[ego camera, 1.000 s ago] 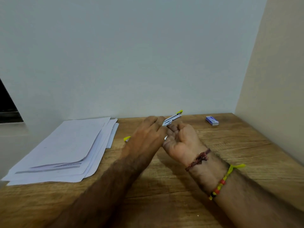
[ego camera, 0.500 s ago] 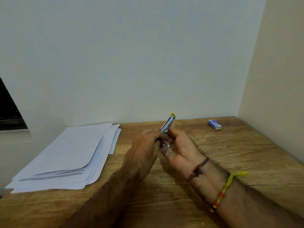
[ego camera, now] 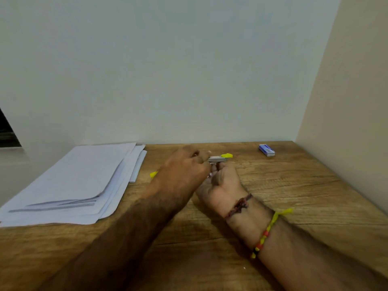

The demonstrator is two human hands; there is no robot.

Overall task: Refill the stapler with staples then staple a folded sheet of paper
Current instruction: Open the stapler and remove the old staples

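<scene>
A small stapler with a metal body and yellow ends lies between my two hands above the wooden desk. Its metal arm and one yellow tip point right; another yellow tip shows behind my left wrist. My left hand is curled over the stapler from the left, its fingers gripping the metal part. My right hand holds the stapler from below, palm up, fingers curled. A small blue staple box lies at the back right of the desk. A stack of white paper sheets lies at the left.
The desk stands in a corner: a white wall runs along its back edge and a beige wall along its right side. The paper stack overhangs the desk's left edge. Bare wood lies between my hands and the staple box.
The stapler's metal arm, which pointed steeply upward half a second ago, has swung down to near level, pointing right. Both hands moved slightly toward the back of the desk.
</scene>
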